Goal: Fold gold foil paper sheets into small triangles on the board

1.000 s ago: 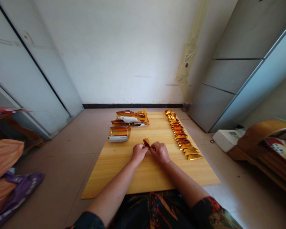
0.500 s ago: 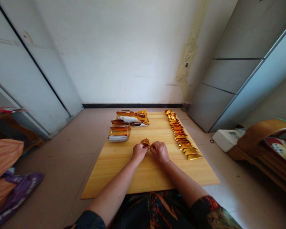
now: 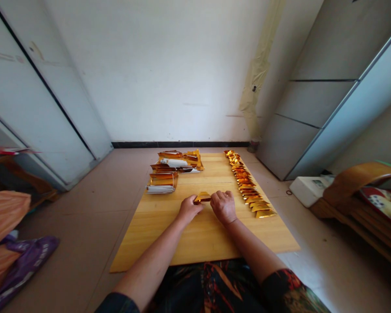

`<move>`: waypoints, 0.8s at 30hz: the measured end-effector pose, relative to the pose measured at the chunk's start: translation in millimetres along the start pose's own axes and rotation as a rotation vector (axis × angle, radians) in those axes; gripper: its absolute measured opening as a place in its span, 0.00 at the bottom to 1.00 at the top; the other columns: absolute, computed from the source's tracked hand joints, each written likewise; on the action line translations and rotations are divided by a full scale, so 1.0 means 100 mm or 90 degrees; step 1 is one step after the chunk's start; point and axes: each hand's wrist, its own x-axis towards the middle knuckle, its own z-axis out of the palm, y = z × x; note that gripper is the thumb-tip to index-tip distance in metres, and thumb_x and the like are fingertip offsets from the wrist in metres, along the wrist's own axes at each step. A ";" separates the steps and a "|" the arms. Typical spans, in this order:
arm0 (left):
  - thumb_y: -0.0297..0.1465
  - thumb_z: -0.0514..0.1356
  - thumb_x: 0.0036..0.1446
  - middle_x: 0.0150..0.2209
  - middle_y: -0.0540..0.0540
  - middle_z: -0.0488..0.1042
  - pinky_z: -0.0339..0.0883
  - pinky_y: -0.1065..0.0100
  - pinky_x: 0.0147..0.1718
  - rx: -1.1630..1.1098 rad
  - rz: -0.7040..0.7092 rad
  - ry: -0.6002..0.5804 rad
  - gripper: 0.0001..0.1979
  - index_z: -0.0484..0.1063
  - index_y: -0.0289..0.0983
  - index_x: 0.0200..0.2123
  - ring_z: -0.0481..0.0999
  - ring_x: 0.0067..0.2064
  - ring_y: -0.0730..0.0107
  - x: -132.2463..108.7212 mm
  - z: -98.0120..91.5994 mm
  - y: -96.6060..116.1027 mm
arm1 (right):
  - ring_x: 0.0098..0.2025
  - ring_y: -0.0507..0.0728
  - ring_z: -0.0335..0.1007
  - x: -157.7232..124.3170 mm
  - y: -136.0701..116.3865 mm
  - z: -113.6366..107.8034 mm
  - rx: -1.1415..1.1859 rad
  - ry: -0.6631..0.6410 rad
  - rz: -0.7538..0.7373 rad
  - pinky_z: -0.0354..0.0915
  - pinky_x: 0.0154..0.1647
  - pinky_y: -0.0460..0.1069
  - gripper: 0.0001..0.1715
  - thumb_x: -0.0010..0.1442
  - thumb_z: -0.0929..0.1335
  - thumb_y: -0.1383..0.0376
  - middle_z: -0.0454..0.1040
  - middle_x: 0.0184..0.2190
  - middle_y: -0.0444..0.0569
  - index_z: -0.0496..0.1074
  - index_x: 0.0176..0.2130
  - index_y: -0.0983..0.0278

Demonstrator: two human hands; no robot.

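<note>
head | left hand (image 3: pixel 189 209) grip narrow on gold foil triangle (image 3: pixel 202 198) | right hand (image 3: pixel 223 207) curled beside | (purple bag (image 3: pixel 28 269) print unreadable)

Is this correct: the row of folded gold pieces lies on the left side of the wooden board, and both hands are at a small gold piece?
No: the head view shows the row of folded gold pieces on the right side of the wooden board, not the left. The left hand and right hand are at a small gold piece, as you say.
</note>
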 end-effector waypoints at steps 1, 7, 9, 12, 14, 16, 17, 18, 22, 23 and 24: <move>0.30 0.60 0.41 0.18 0.54 0.68 0.57 0.75 0.18 -0.019 0.004 -0.018 0.11 0.71 0.34 0.31 0.66 0.19 0.77 -0.01 -0.01 0.01 | 0.26 0.52 0.58 -0.01 0.01 0.00 -0.005 -0.005 -0.001 0.46 0.35 0.51 0.10 0.57 0.64 0.70 0.68 0.22 0.47 0.68 0.25 0.64; 0.33 0.59 0.44 0.16 0.52 0.69 0.57 0.76 0.17 -0.043 -0.070 -0.034 0.07 0.69 0.34 0.24 0.66 0.17 0.77 -0.02 -0.05 0.02 | 0.26 0.53 0.57 -0.04 0.04 0.00 0.001 -0.017 -0.010 0.46 0.34 0.50 0.11 0.58 0.63 0.71 0.68 0.23 0.47 0.68 0.25 0.63; 0.33 0.59 0.44 0.15 0.51 0.69 0.57 0.76 0.17 -0.029 -0.073 -0.029 0.07 0.69 0.34 0.23 0.66 0.17 0.77 0.00 -0.04 0.00 | 0.27 0.53 0.57 -0.06 0.05 -0.01 0.004 -0.016 -0.017 0.46 0.35 0.50 0.10 0.58 0.63 0.71 0.68 0.23 0.47 0.68 0.26 0.63; 0.32 0.59 0.44 0.14 0.52 0.68 0.56 0.75 0.16 -0.006 -0.070 -0.029 0.07 0.69 0.35 0.21 0.65 0.16 0.77 0.03 -0.02 -0.03 | 0.27 0.53 0.57 -0.07 0.05 -0.03 0.002 -0.014 -0.022 0.46 0.35 0.51 0.11 0.58 0.63 0.71 0.68 0.23 0.47 0.68 0.26 0.63; 0.32 0.59 0.44 0.14 0.52 0.68 0.56 0.75 0.16 0.000 -0.070 -0.027 0.06 0.68 0.35 0.21 0.65 0.16 0.77 0.03 -0.02 -0.03 | 0.27 0.53 0.57 -0.07 0.03 -0.05 0.001 -0.017 -0.029 0.46 0.36 0.51 0.10 0.58 0.63 0.71 0.68 0.24 0.46 0.68 0.26 0.63; 0.33 0.59 0.44 0.14 0.51 0.68 0.56 0.75 0.17 0.001 -0.069 -0.031 0.07 0.68 0.35 0.21 0.66 0.16 0.76 0.02 -0.01 -0.04 | 0.26 0.52 0.57 -0.06 0.01 -0.07 0.003 -0.022 -0.033 0.46 0.36 0.51 0.10 0.58 0.63 0.71 0.68 0.24 0.46 0.69 0.27 0.63; 0.33 0.59 0.44 0.15 0.52 0.68 0.56 0.75 0.17 0.002 -0.066 -0.035 0.07 0.69 0.35 0.22 0.66 0.17 0.76 0.01 -0.02 -0.03 | 0.26 0.52 0.57 -0.05 0.00 -0.09 0.005 -0.024 -0.033 0.46 0.36 0.51 0.11 0.59 0.63 0.70 0.68 0.24 0.46 0.69 0.27 0.63; 0.34 0.59 0.44 0.15 0.52 0.68 0.56 0.75 0.17 0.003 -0.058 -0.043 0.08 0.70 0.35 0.23 0.66 0.17 0.75 0.01 -0.02 -0.03 | 0.26 0.52 0.57 -0.05 -0.01 -0.12 0.006 -0.024 -0.032 0.46 0.36 0.51 0.11 0.60 0.63 0.70 0.68 0.24 0.46 0.69 0.27 0.63; 0.35 0.62 0.40 0.17 0.52 0.69 0.56 0.74 0.19 0.023 -0.013 -0.099 0.10 0.72 0.34 0.25 0.66 0.19 0.75 -0.01 -0.05 -0.05 | 0.28 0.52 0.58 -0.08 0.07 -0.32 0.010 -0.017 -0.024 0.48 0.38 0.51 0.13 0.62 0.61 0.69 0.68 0.24 0.45 0.69 0.26 0.62; 0.35 0.63 0.39 0.18 0.52 0.70 0.56 0.74 0.19 0.023 -0.004 -0.110 0.11 0.72 0.34 0.26 0.66 0.20 0.75 -0.01 -0.06 -0.05 | 0.28 0.52 0.59 -0.11 0.14 -0.40 0.011 -0.016 -0.025 0.49 0.40 0.51 0.14 0.62 0.61 0.69 0.68 0.24 0.45 0.69 0.27 0.62; 0.34 0.63 0.38 0.19 0.52 0.71 0.57 0.74 0.20 0.020 0.000 -0.117 0.11 0.73 0.33 0.27 0.66 0.20 0.75 0.00 -0.07 -0.06 | 0.29 0.52 0.59 -0.16 0.22 -0.48 0.017 -0.020 -0.029 0.49 0.42 0.51 0.14 0.62 0.61 0.70 0.68 0.24 0.45 0.69 0.27 0.62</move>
